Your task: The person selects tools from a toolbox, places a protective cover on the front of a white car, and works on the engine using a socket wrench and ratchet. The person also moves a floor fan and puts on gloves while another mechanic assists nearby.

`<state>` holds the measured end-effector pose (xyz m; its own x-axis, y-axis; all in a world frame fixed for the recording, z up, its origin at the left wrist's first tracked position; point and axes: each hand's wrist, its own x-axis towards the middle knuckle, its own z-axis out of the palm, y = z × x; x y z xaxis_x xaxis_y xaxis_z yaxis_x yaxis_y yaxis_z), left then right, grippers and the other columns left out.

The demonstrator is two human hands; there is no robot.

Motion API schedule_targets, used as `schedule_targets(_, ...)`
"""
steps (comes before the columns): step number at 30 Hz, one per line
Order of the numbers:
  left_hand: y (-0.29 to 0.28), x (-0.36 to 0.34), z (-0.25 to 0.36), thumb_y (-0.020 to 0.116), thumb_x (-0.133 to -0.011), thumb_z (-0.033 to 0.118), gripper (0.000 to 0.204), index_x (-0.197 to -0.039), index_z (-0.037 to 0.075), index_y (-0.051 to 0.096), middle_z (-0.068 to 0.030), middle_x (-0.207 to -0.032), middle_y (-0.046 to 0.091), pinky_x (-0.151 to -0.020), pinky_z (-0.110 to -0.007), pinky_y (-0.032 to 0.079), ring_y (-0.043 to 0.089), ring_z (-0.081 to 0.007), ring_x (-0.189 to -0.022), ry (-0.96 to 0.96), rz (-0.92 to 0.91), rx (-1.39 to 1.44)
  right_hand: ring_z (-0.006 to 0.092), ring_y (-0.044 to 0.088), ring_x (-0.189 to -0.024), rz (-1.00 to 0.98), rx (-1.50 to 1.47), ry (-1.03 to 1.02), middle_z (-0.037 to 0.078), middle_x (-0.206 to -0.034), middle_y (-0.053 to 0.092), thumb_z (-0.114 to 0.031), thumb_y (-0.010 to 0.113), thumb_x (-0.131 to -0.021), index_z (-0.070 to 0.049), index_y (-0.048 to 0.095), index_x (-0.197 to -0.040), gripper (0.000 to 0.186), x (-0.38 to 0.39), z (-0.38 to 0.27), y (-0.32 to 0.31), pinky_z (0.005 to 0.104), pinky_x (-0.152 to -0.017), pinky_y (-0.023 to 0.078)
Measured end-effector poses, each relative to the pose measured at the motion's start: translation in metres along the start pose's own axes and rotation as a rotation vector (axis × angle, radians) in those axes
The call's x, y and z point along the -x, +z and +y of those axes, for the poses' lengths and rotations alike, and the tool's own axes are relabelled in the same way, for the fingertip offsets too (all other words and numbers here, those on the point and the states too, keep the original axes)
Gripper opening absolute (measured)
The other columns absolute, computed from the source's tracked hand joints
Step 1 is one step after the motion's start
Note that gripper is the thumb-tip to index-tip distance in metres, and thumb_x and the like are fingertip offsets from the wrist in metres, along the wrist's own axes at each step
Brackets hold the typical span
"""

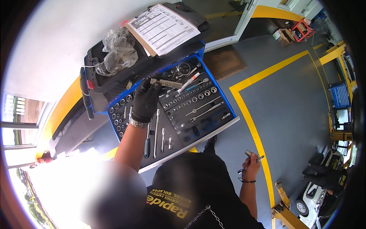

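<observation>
My left hand [146, 100], in a black glove, reaches over the open tool drawer [146, 165]. Its fingers are closed on a thick metal bar [170, 83] that looks like a socket extension and points right. Sockets [122, 102], extension bars [157, 133] and a dark-handled screwdriver-like driver [147, 148] lie in the foam around that hand. Down at my right side, away from the drawer, my bare right hand [251, 168] is wrapped round a ratchet wrench [260, 158]. A socket end [248, 153] sticks up past the fingers.
Behind the drawer, a clipboard with a printed form [164, 28] and crumpled clear plastic [119, 51] rest on the cabinet top. A white-and-orange marker [188, 82] lies among the tools. A doormat [225, 62] is beyond. At far right, another person [328, 175] is by a white car [312, 202].
</observation>
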<state>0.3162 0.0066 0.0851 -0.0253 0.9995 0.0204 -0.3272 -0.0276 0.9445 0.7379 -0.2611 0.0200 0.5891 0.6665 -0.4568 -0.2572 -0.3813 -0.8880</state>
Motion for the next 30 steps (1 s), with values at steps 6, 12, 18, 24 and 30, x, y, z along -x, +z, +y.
schedule_targets(6,0.012,0.037,0.07,0.06,-0.104,0.011,0.038,-0.142,0.006,0.056,-0.0162,-0.129,0.067,-0.085,-0.035,0.057,0.068,-0.0233,-0.107,0.1,-0.256,0.599,0.0062,0.04,-0.046,0.0,0.002,-0.038,0.0,-0.063,0.051,-0.03,0.062,-0.104,-0.003,0.063,-0.105,0.028,-0.005,-0.017,0.028,0.0225,-0.045,0.034)
schedule_targets(12,0.034,0.055,0.103,0.063,-0.097,-0.001,0.033,-0.129,0.007,0.063,-0.0205,-0.127,0.066,-0.097,-0.041,0.057,0.064,-0.0342,-0.121,0.277,-0.384,0.566,0.005,0.038,-0.044,-0.112,0.055,-0.123,-0.001,-0.062,0.051,-0.029,0.061,-0.105,-0.002,0.064,-0.107,0.027,-0.01,-0.043,0.052,0.0219,-0.043,0.033)
schedule_targets(18,0.042,0.065,0.118,0.072,-0.089,-0.005,0.016,-0.095,0.009,0.066,-0.0171,-0.113,0.062,-0.095,-0.049,0.059,0.064,-0.0386,-0.123,0.394,-0.482,0.391,0.0048,0.039,-0.045,-0.161,0.073,-0.188,0.0,-0.063,0.053,-0.03,0.064,-0.103,-0.001,0.064,-0.108,0.029,-0.013,-0.06,0.058,0.0214,-0.045,0.032)
schedule_targets(24,0.039,0.06,0.096,0.077,-0.091,0.027,0.027,-0.113,0.016,0.064,-0.0129,-0.109,0.06,-0.08,-0.046,0.063,0.071,-0.0344,-0.096,0.085,-0.601,0.9,0.0051,0.04,-0.046,-0.188,0.069,-0.2,0.0,-0.063,0.054,-0.032,0.065,-0.103,-0.001,0.064,-0.108,0.032,-0.018,-0.067,0.064,0.0218,-0.045,0.033)
schedule_targets(30,0.047,0.07,0.095,0.074,-0.093,0.007,0.026,-0.112,0.019,0.062,-0.0072,-0.108,0.059,-0.067,-0.034,0.061,0.067,-0.019,-0.083,-0.138,-0.42,1.233,0.0053,0.04,-0.045,-0.238,0.088,-0.227,0.0,-0.064,0.052,-0.03,0.06,-0.106,0.001,0.064,-0.111,0.032,-0.018,-0.073,0.069,0.0217,-0.045,0.034)
